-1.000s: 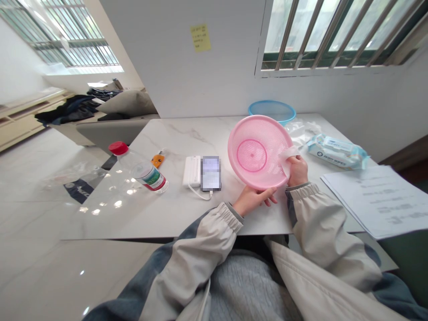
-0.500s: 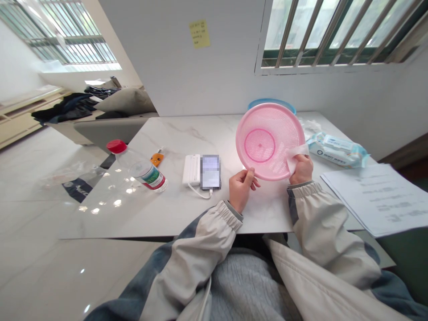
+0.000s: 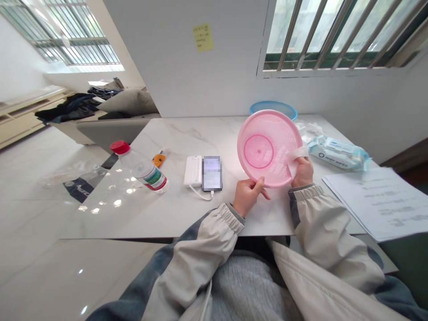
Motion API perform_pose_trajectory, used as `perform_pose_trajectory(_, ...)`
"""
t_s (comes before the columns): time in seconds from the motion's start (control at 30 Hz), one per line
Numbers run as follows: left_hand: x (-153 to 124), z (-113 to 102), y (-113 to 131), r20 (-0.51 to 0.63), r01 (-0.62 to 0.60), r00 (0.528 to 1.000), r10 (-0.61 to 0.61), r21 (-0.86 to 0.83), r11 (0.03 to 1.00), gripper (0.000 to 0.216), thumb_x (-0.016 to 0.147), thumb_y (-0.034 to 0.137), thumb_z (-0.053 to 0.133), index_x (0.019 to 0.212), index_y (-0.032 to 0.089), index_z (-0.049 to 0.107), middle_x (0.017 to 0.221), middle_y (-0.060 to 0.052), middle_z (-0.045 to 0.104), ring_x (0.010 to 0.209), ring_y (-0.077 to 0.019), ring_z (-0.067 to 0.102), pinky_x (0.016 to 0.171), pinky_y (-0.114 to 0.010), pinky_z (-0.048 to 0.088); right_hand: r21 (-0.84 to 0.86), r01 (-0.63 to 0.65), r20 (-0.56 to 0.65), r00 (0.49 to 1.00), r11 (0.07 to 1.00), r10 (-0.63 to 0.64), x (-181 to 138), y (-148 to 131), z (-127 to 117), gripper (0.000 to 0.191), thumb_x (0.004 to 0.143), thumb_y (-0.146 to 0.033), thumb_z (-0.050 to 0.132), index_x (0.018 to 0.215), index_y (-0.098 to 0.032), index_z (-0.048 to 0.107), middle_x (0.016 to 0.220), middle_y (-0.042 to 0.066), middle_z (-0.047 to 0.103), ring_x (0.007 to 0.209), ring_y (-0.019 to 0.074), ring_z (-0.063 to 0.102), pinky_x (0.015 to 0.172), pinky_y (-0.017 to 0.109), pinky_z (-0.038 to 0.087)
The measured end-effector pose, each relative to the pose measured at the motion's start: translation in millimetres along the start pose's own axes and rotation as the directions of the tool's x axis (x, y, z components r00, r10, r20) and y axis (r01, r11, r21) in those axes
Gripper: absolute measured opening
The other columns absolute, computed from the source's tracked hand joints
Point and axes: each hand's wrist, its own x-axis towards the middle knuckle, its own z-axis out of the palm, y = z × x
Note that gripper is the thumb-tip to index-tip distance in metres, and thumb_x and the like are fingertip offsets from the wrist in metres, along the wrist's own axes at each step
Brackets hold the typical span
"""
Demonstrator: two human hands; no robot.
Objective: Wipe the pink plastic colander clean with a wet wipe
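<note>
Right hand (image 3: pixel 302 172) pinches a white wipe (image 3: pixel 296 157) against the pink plastic colander (image 3: pixel 272 133) (tilted, held above the desk (image 3: pixel 167 218)); left hand (image 3: pixel 249 196) grips its lower rim.

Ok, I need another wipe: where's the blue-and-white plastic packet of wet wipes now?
The packet of wet wipes lies at the right of the head view on the marble table, beyond the right hand and pink plastic strainer, above the printed papers.

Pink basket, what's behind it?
A blue bowl sticks up behind the pink basket. The basket covers the bowl's front and bottom, so I can't see the rest of it or inside.
</note>
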Motion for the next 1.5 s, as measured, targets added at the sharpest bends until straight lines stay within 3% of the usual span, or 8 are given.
perform_pose_trajectory(0.17, -2, 1, -3, 0.152, 0.014, 0.988, -0.029, 0.095, 0.995, 0.059, 0.102, 0.054, 0.057, 0.065, 0.017, 0.083, 0.042, -0.002, 0.059, 0.041, -0.0082, 0.041, 0.048, -0.024, 0.033, 0.009, -0.001, 0.059, 0.998, 1.000, 0.001, 1, 2, -2, 0.023, 0.070, -0.008, 0.066, 0.088, -0.021, 0.069, 0.083, -0.005, 0.072, 0.082, 0.0140, 0.070, 0.076, 0.025, 0.061)
perform_pose_trajectory(0.3, -3, 5, -9, 0.273, 0.025, 0.960, -0.055, 0.112, 0.993, 0.059, 0.100, 0.059, 0.057, 0.070, 0.016, 0.082, 0.066, -0.007, 0.077, 0.044, -0.0083, 0.047, 0.047, -0.023, 0.039, -0.023, -0.036, 0.106, 0.994, 0.999, 0.038, -2, 2, -1, 0.020, 0.073, -0.010, 0.067, 0.089, -0.021, 0.071, 0.082, -0.006, 0.073, 0.080, 0.0140, 0.070, 0.078, 0.027, 0.061)
perform_pose_trajectory(0.43, -3, 7, -12, 0.312, -0.003, 0.949, -0.037, 0.126, 0.992, 0.057, 0.100, 0.059, 0.056, 0.073, 0.016, 0.082, 0.073, -0.007, 0.080, 0.046, -0.0085, 0.050, 0.051, -0.022, 0.044, -0.052, -0.052, 0.106, 0.993, 0.997, 0.057, -4, 3, 0, 0.018, 0.075, -0.010, 0.067, 0.088, -0.022, 0.072, 0.083, -0.005, 0.075, 0.081, 0.0152, 0.070, 0.077, 0.028, 0.060)
perform_pose_trajectory(0.67, -2, 8, -16, 0.270, 0.005, 0.962, -0.043, 0.142, 0.990, 0.057, 0.101, 0.058, 0.056, 0.073, 0.016, 0.081, 0.074, -0.008, 0.080, 0.047, -0.0087, 0.051, 0.052, -0.022, 0.046, -0.075, -0.036, 0.131, 0.990, 0.997, 0.045, -7, 0, 2, 0.021, 0.075, -0.009, 0.065, 0.084, -0.028, 0.071, 0.082, -0.007, 0.075, 0.082, 0.0174, 0.070, 0.079, 0.031, 0.062)
perform_pose_trajectory(1.03, -1, 6, -11, 0.240, -0.026, 0.971, -0.016, 0.169, 0.985, 0.057, 0.101, 0.058, 0.058, 0.067, 0.017, 0.080, 0.062, -0.005, 0.074, 0.047, -0.0087, 0.051, 0.054, -0.023, 0.043, 0.005, -0.005, 0.149, 0.989, 1.000, 0.004, -9, -2, 3, 0.019, 0.071, -0.010, 0.067, 0.086, -0.022, 0.071, 0.085, -0.005, 0.075, 0.081, 0.0148, 0.070, 0.073, 0.026, 0.060)
perform_pose_trajectory(1.17, -2, 3, -3, 0.118, -0.009, 0.993, -0.008, 0.144, 0.990, 0.059, 0.100, 0.059, 0.059, 0.063, 0.019, 0.079, 0.046, -0.001, 0.060, 0.045, -0.0090, 0.049, 0.053, -0.024, 0.040, 0.025, -0.034, 0.083, 0.996, 0.999, 0.032, -7, -5, 3, 0.022, 0.069, -0.006, 0.066, 0.086, -0.018, 0.070, 0.086, -0.002, 0.074, 0.081, 0.0138, 0.070, 0.071, 0.024, 0.059)
perform_pose_trajectory(1.3, -1, 1, 2, -0.049, -0.021, 0.999, 0.022, 0.020, 1.000, 0.062, 0.100, 0.058, 0.060, 0.054, 0.018, 0.072, 0.052, -0.003, 0.067, 0.044, -0.0086, 0.048, 0.053, -0.024, 0.043, 0.065, -0.012, 0.062, 0.998, 0.998, 0.008, -4, -5, 2, 0.023, 0.068, -0.004, 0.062, 0.084, -0.019, 0.068, 0.088, -0.003, 0.074, 0.084, 0.0137, 0.070, 0.075, 0.024, 0.060)
perform_pose_trajectory(1.5, -2, 2, 1, -0.041, 0.000, 0.999, 0.001, 0.042, 0.999, 0.062, 0.100, 0.056, 0.060, 0.052, 0.019, 0.071, 0.051, -0.003, 0.068, 0.043, -0.0085, 0.049, 0.053, -0.024, 0.045, 0.057, -0.008, 0.072, 0.997, 0.998, 0.004, -4, -2, 2, 0.025, 0.068, -0.006, 0.064, 0.089, -0.018, 0.070, 0.086, -0.003, 0.073, 0.080, 0.0128, 0.069, 0.078, 0.024, 0.059)
